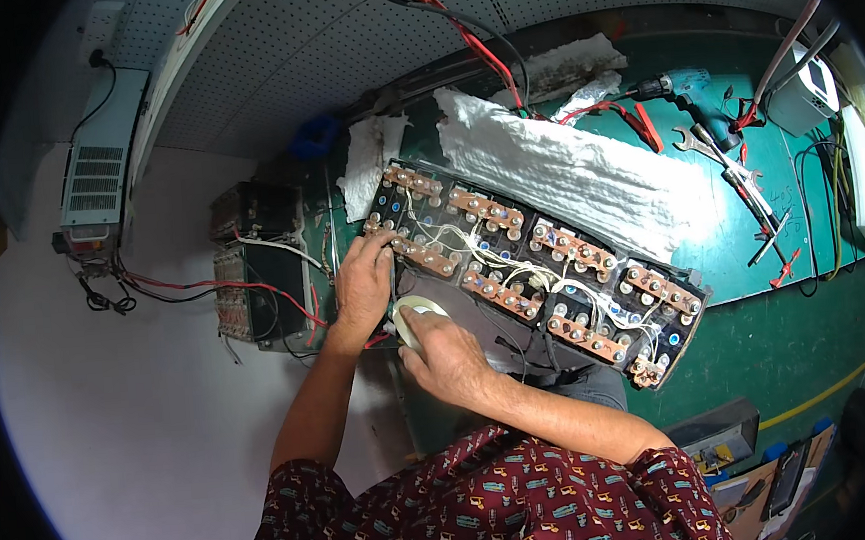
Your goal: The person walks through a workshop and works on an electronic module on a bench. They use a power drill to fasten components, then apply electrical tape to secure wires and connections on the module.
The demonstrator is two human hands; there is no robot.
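A long battery pack (530, 263) with copper busbars, bolts and white wires lies tilted across the front of the bench. My left hand (364, 282) rests at its left end, fingertips beside the copper busbar (425, 256) there; whether it pinches anything is hidden. Just below, my right hand (446, 352) holds a roll of pale tape (421, 305), with fingers over the roll's centre. The roll is close to the pack's lower left side. Between the roll and the pack's lower edge, a dark grey sheet (454, 306) shows.
White padding (546, 172) lies behind the pack. On the green bench are a cordless drill (679, 91), an open-end wrench (702, 147), red clamps (648, 127) and a boxed device (800, 94). More battery modules (284, 295) with red and black cables stand at left.
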